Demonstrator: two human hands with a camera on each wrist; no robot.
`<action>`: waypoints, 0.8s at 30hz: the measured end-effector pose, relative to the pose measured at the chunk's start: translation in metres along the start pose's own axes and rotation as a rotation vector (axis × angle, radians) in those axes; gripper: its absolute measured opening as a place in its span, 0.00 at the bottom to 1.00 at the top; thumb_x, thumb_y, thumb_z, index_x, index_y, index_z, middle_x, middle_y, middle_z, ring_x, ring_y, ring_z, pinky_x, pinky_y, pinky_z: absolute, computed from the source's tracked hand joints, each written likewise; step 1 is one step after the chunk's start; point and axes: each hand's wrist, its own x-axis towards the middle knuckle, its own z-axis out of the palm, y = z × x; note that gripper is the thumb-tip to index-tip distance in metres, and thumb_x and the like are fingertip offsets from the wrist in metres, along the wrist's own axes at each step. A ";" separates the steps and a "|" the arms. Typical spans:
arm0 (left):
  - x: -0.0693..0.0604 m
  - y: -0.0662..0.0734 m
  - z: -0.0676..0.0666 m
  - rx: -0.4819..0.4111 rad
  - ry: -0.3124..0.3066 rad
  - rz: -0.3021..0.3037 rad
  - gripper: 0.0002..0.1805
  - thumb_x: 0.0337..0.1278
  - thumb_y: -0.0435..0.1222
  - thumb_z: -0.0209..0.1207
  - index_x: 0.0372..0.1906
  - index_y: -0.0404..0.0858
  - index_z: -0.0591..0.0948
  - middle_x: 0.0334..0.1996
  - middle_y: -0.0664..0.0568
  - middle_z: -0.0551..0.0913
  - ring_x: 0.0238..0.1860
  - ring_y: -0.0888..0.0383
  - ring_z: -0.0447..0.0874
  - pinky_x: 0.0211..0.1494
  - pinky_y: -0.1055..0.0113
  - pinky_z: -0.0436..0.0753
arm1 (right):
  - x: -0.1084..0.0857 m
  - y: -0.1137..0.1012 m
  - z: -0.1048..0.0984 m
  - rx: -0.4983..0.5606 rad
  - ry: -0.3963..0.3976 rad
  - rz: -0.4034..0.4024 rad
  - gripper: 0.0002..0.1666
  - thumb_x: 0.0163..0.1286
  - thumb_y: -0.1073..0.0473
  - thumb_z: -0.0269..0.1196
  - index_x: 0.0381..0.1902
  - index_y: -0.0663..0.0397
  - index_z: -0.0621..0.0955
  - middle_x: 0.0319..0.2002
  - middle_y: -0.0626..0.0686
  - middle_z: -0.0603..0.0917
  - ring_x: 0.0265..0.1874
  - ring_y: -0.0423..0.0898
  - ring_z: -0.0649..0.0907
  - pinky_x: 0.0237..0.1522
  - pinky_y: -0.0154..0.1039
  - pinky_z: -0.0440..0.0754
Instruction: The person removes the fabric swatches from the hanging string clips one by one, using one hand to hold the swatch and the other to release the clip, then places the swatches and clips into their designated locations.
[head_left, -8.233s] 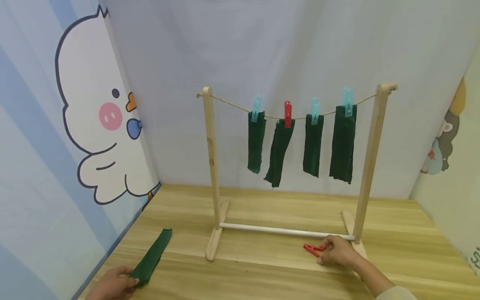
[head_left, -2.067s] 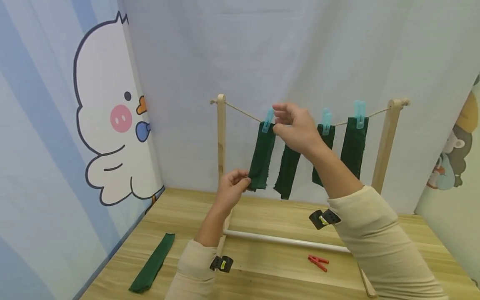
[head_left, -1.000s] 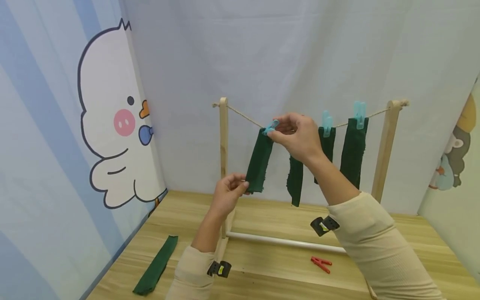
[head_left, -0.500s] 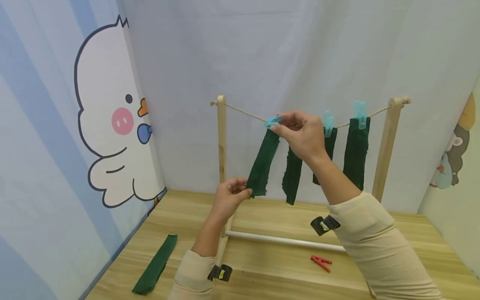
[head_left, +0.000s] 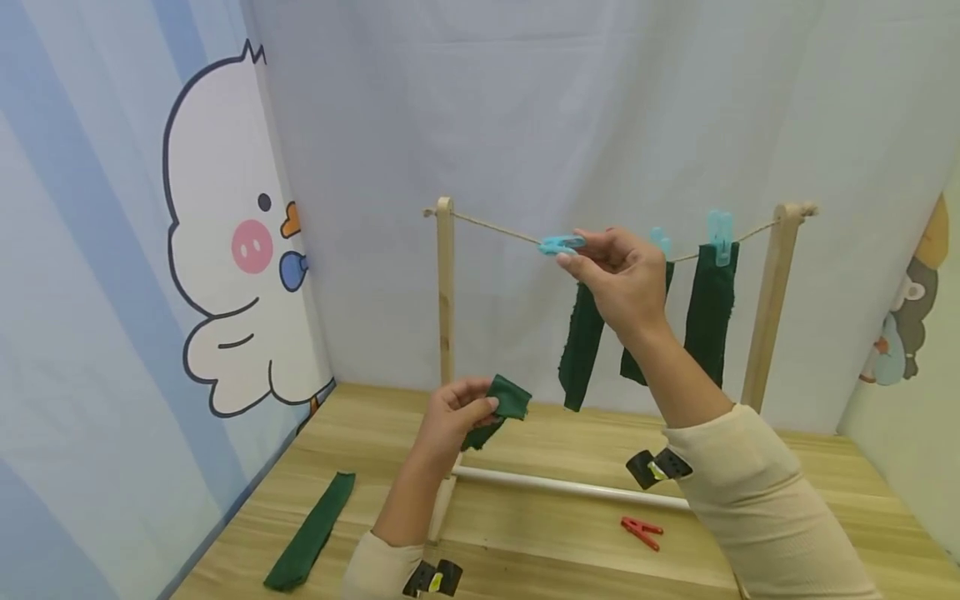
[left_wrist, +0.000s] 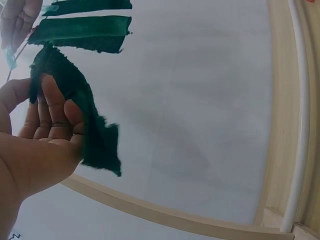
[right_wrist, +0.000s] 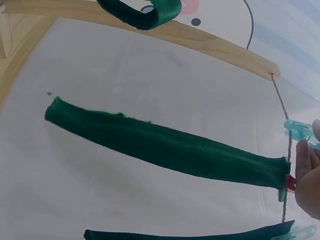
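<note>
My left hand [head_left: 448, 421] pinches a dark green cloth strip [head_left: 511, 398], which is off the rope and droops in a fold over the fingers. Up at the rope [head_left: 498, 227], my right hand [head_left: 628, 283] pinches a light blue clothespin [head_left: 557, 245] turned sideways; its tip is at the rope with no cloth in it. Right beside that hand hangs another green strip [head_left: 582, 350], held by a red clothespin [right_wrist: 290, 183] that shows in the right wrist view. Two more strips hang to the right, one partly behind my right hand, the other [head_left: 711, 321] under a blue clothespin [head_left: 721, 237].
The rope spans two wooden posts [head_left: 446, 292] joined low down by a white rod [head_left: 570, 487]. On the wooden tabletop [head_left: 570, 567] lie a red clothespin [head_left: 642, 532], in front of the rod, and a green strip [head_left: 311, 533] at the left.
The leftmost strip has come off the rope and my left hand has lowered with it. My right hand has gripped its blue clothespin, tilted it sideways and shifted slightly right.
</note>
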 end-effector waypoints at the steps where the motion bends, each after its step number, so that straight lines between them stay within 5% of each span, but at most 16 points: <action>1: -0.001 0.000 0.000 -0.006 0.002 -0.001 0.13 0.56 0.25 0.55 0.46 0.23 0.76 0.30 0.50 0.81 0.31 0.60 0.80 0.38 0.67 0.79 | -0.001 0.001 -0.001 0.003 0.006 0.001 0.14 0.55 0.73 0.67 0.40 0.74 0.80 0.33 0.48 0.84 0.32 0.41 0.83 0.37 0.33 0.80; 15: -0.025 0.002 -0.015 0.020 0.142 -0.016 0.12 0.57 0.22 0.54 0.45 0.21 0.75 0.30 0.49 0.79 0.30 0.60 0.79 0.37 0.68 0.79 | -0.018 0.003 -0.021 0.011 0.009 0.047 0.12 0.55 0.72 0.68 0.36 0.74 0.79 0.29 0.45 0.84 0.27 0.40 0.81 0.36 0.31 0.79; 24: -0.035 -0.005 -0.022 -0.031 0.226 -0.035 0.12 0.57 0.22 0.54 0.46 0.23 0.75 0.30 0.49 0.79 0.30 0.60 0.78 0.38 0.68 0.79 | -0.046 0.006 -0.038 0.010 -0.004 0.149 0.17 0.58 0.68 0.67 0.44 0.72 0.78 0.32 0.48 0.83 0.31 0.41 0.81 0.38 0.31 0.79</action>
